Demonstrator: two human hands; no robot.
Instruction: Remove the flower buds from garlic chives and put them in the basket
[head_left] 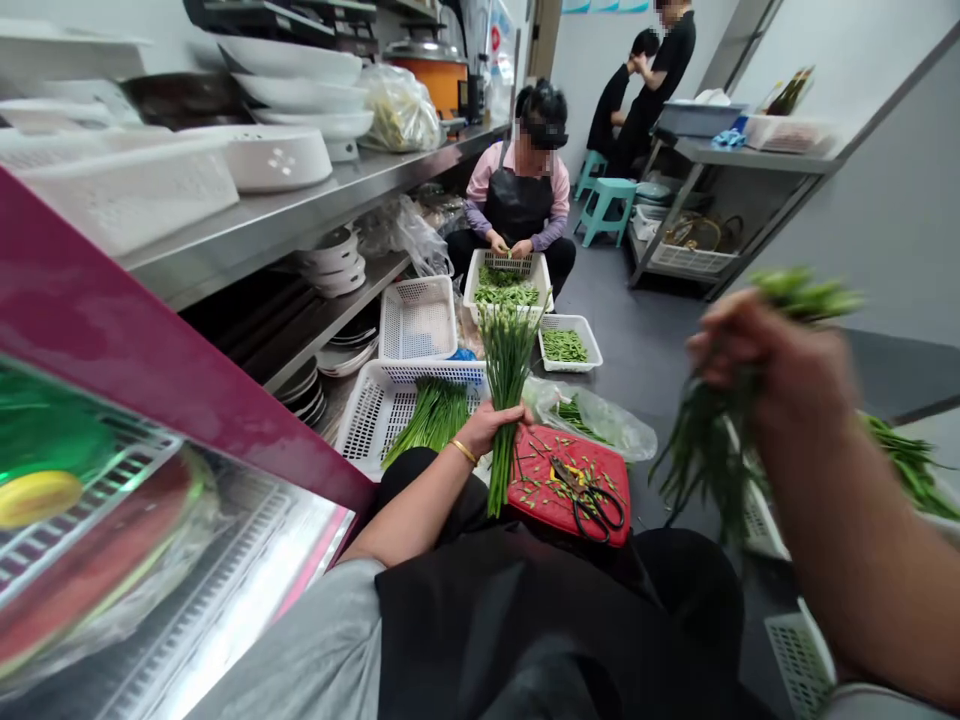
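Observation:
My left hand [486, 430] is closed round an upright bunch of flowering chives [507, 355], budded tips up and cut stems down. Out to the right, my right hand [784, 360], blurred by motion, grips a second bunch of long green stems [709, 440] that droops below the fist. Black-handled scissors [598, 508] lie on a red padded seat [551, 510] in front of my lap, among scattered green bits. Beside my left forearm, more chives [435, 418] lie in a white slotted basket [360, 425].
Opposite me sits a person in a black apron [521, 205], both hands over a basket of cut greens [506, 290]. A small white basket [592, 355], an empty-looking basket [416, 315] and a plastic bag [630, 430] lie between us. A steel shelf [330, 215] runs along the left.

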